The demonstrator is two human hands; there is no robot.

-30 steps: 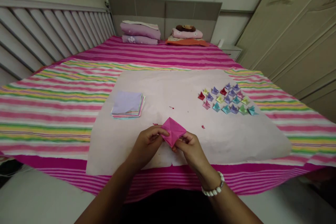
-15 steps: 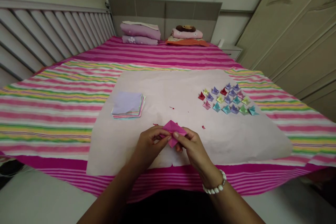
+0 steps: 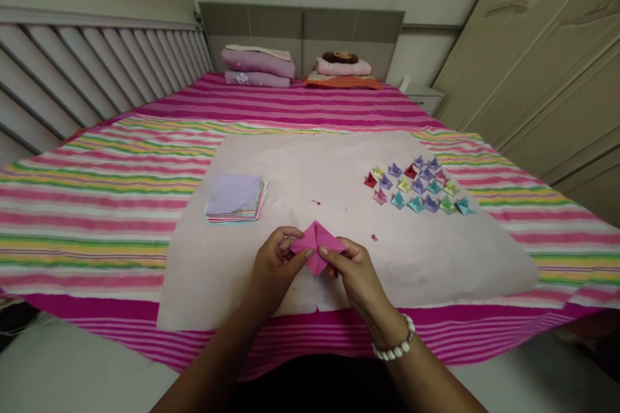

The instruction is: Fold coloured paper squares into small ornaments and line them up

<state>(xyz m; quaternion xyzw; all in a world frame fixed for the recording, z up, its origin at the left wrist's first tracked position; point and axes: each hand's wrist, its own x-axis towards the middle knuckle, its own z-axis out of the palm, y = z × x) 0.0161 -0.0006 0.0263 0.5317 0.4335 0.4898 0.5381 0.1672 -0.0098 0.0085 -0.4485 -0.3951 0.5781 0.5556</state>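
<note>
Both hands pinch a folded pink paper piece (image 3: 316, 246) just above a large white sheet (image 3: 436, 258) spread on the bed. My left hand (image 3: 275, 266) grips its left corner with thumb and fingers closed. My right hand (image 3: 352, 270), with a white bead bracelet at the wrist, presses its thumb on the right half of the paper. A stack of coloured square papers (image 3: 236, 197) lies to the left on the sheet. Several small folded paper shapes (image 3: 417, 184) in many colours sit in rows to the right.
The sheet lies on a bed with a pink striped cover (image 3: 97, 181). Folded bedding and pillows (image 3: 259, 64) rest at the headboard. A slatted rail (image 3: 72, 77) runs along the left, wardrobe doors (image 3: 547, 64) on the right. Tiny red scraps (image 3: 374, 237) dot the sheet.
The pink paper was open and wider a second ago; my fingers have pressed it into a narrower folded shape. The view has tilted slightly downward.
</note>
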